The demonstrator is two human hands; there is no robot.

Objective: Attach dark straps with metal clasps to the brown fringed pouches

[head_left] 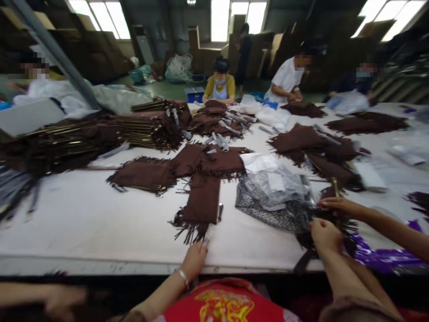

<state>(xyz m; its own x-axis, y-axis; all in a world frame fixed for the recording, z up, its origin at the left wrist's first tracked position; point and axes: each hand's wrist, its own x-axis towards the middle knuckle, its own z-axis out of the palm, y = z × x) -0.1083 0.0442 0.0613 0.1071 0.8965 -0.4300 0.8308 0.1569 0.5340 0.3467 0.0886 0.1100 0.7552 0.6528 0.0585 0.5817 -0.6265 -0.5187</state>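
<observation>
My left hand [194, 260], with a bracelet at the wrist, is closed at the table's front, just below a brown fringed pouch [203, 199]. What its fingertips pinch is too small to make out. On the right, my right hand [325, 236] is curled closed beside a dark fringed piece [306, 241] and a grey speckled fabric item [258, 205]. Clear plastic [276, 181] covers part of that item. Whatever is in my right fingers is hidden. Just beyond it, a co-worker's hand [342, 208] is at another dark fringed piece with a gold-coloured edge.
Stacked brown pouches with gold-coloured edges [147, 129] lie at the back left. More brown fringed pieces [301, 141] are spread at the right, near purple plastic [385, 255]. Several people work around the white table [83, 223]. A blurred co-worker's hand [63, 300] is at the lower left.
</observation>
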